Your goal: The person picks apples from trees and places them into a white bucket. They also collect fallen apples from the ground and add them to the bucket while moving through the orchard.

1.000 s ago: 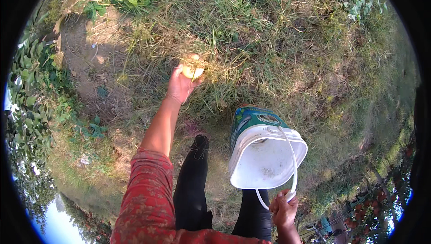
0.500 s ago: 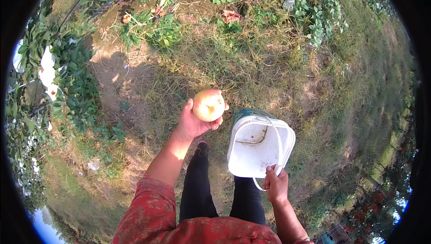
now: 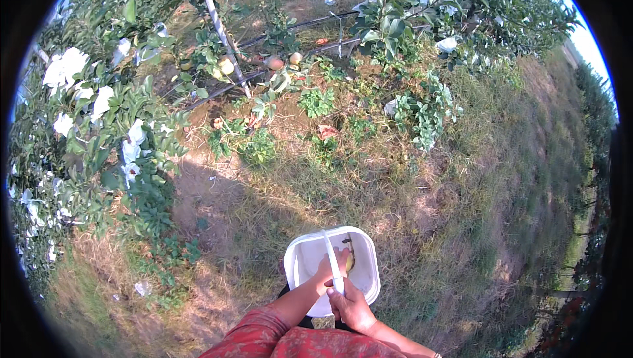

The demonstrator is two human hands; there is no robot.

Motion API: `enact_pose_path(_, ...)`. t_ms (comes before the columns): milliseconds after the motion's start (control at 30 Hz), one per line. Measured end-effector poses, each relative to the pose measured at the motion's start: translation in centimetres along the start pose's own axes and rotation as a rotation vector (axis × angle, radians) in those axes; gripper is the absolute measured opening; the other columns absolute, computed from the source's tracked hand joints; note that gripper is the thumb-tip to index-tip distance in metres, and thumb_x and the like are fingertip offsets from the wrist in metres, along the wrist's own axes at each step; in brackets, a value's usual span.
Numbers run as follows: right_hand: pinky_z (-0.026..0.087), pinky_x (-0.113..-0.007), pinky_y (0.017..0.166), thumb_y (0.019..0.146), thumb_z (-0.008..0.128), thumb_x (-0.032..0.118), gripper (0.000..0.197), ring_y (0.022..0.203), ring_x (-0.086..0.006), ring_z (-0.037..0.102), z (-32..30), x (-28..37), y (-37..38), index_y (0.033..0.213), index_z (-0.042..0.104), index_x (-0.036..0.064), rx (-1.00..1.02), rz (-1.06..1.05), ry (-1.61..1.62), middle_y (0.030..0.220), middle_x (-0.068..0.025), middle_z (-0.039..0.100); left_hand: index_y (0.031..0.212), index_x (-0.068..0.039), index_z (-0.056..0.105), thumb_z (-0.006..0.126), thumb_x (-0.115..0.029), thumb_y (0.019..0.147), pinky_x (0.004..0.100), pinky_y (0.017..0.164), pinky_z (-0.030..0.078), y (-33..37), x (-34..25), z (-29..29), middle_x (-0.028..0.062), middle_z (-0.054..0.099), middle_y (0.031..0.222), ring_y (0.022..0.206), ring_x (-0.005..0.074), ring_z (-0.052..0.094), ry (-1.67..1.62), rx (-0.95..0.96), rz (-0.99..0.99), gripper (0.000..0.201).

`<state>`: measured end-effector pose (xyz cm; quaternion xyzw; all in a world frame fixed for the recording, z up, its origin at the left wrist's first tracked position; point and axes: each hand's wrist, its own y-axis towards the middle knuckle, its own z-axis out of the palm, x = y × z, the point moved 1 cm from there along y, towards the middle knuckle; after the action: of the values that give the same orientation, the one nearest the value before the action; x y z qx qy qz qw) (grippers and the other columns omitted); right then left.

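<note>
Bucket [image 3: 307, 256]: there it is on my feed, mouth facing up at my camera.
Handle [image 3: 334, 262]: arching over the bucket's mouth, long axis running from far rim to near side, near end leaning right.
Right hand [image 3: 351, 306]: at the bucket's near side, fingers closed round the handle!
Left hand [image 3: 331, 267]: down inside the bucket, fingers at the apple; gripping or loosened, I can't tell.
Apple [image 3: 351, 264]: inside the bucket, mostly hidden, its axis unreadable to me.
</note>
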<state>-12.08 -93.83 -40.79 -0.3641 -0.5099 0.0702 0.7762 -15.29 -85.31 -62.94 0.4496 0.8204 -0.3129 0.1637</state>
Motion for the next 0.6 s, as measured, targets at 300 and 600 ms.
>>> enact_pose_path(300,0.033,-0.022,0.044,0.096,0.057,0.024,0.026,0.051,-0.0066,0.041,1.4,0.5,-4.8,0.116,0.052,0.0088,0.221,0.086,0.156,0.063,0.0026,0.044,0.122,-0.011,0.051,0.054,-0.025,0.085,0.0463,0.079,0.050,-2.5,5.3,2.6,0.0154,0.052,0.115,0.102,0.0360,0.056,0.324,-0.025,-0.157,0.040)
enact_pose_path(600,0.034,-0.023,0.043,0.097,0.052,0.017,0.014,0.047,-0.0089,0.042,1.0,0.7,-6.5,0.106,0.052,0.0069,0.319,-0.019,0.107,0.062,0.0007,0.045,0.124,-0.021,0.051,0.054,-0.035,0.083,0.0505,0.083,0.046,-4.1,3.2,1.0,0.0148,0.051,0.124,0.113,0.0360,0.048,0.213,-0.070,-0.194,0.043)
